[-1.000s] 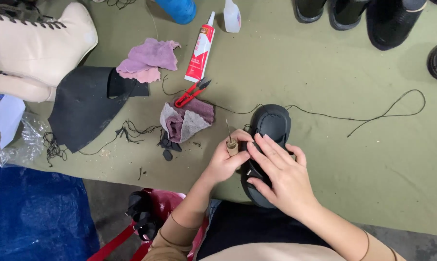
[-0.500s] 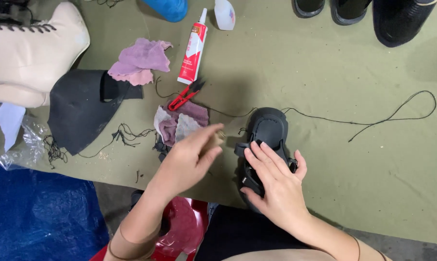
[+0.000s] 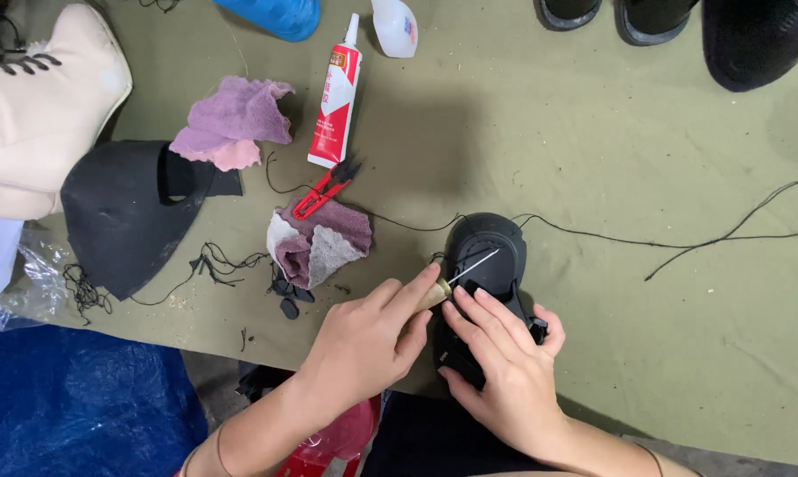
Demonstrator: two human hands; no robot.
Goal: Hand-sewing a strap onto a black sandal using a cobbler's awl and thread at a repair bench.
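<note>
While right hand (image 3: 505, 371) steadies black shoe (image 3: 487, 256), left hand (image 3: 363, 340) pokes awl (image 3: 465, 269).

left hand (image 3: 363, 340): bare, no glove, no ring
right hand (image 3: 505, 380): bare, short plain nails
left forearm, toward 7 o'clock: sleeveless, thin band at wrist
right forearm, toward 5 o'clock: sleeveless, thin dark band
</note>
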